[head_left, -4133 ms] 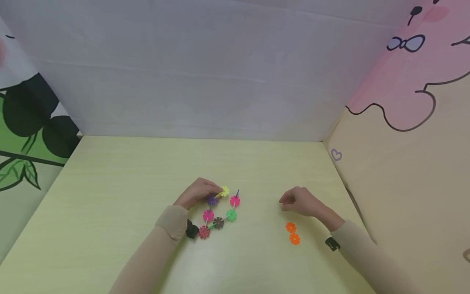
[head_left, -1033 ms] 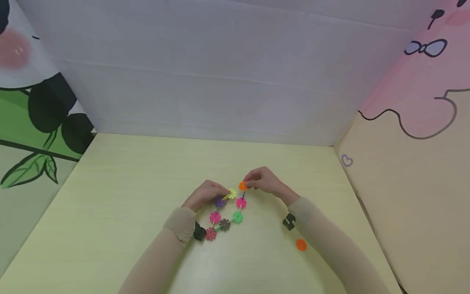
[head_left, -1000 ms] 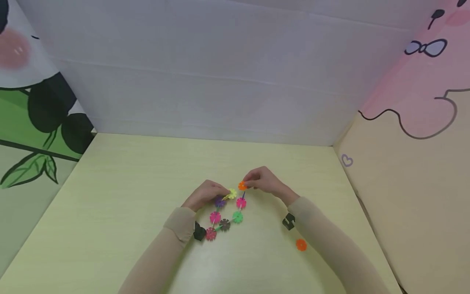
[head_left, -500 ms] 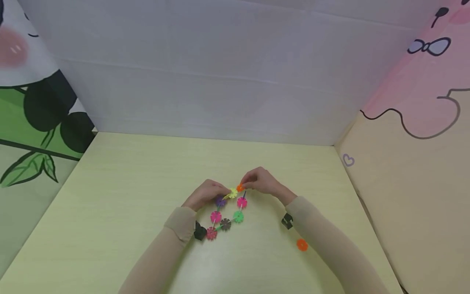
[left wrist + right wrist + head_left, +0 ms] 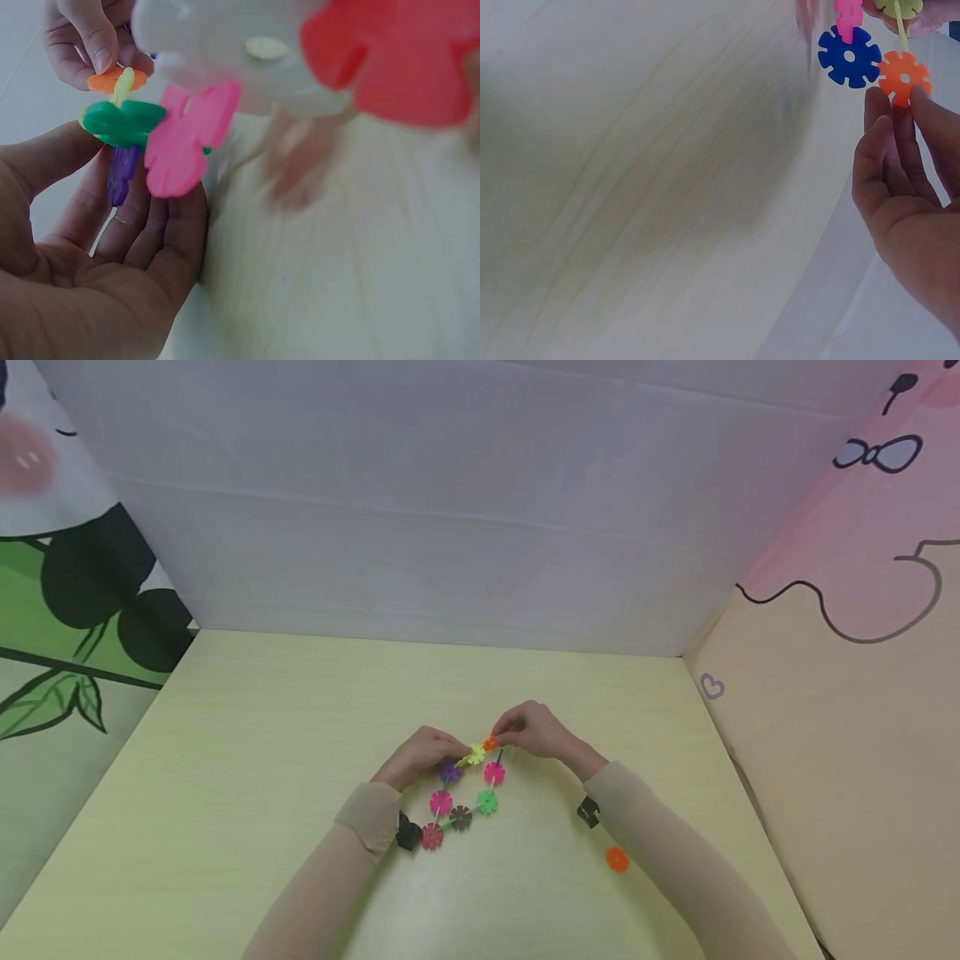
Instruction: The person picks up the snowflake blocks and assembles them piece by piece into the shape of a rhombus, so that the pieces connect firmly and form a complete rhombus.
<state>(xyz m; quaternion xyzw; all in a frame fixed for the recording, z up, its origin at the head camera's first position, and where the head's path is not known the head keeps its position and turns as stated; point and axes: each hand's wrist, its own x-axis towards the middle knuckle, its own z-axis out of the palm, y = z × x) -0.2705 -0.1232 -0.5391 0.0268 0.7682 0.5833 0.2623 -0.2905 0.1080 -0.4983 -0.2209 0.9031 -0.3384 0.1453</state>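
My left hand (image 5: 420, 756) pinches the yellow end of a curved chain of notched snowflake discs, beside a yellow disc (image 5: 476, 754). A purple disc (image 5: 451, 772), a pink disc (image 5: 441, 802), a red disc (image 5: 432, 836), a dark disc (image 5: 461, 817), a green disc (image 5: 487, 802) and another pink disc (image 5: 494, 773) follow round the loop, with edge-on discs between them. At the far end is a blue disc (image 5: 849, 56). Between thumb and fingertips, my right hand (image 5: 536, 731) pinches an orange disc (image 5: 905, 79) against the yellow piece; how deep the notches sit is unclear.
A second orange disc (image 5: 617, 860) lies flat on the pale wooden table (image 5: 300, 693), by the right forearm. A black wrist device (image 5: 408, 832) sits at the left cuff, another black device (image 5: 588, 812) at the right. Pale and cartoon-printed panels surround the table.
From an empty pose above two orange discs, my right hand has taken one and carried it left to the yellow disc. The left hand keeps its hold; the last half second shows almost no motion.
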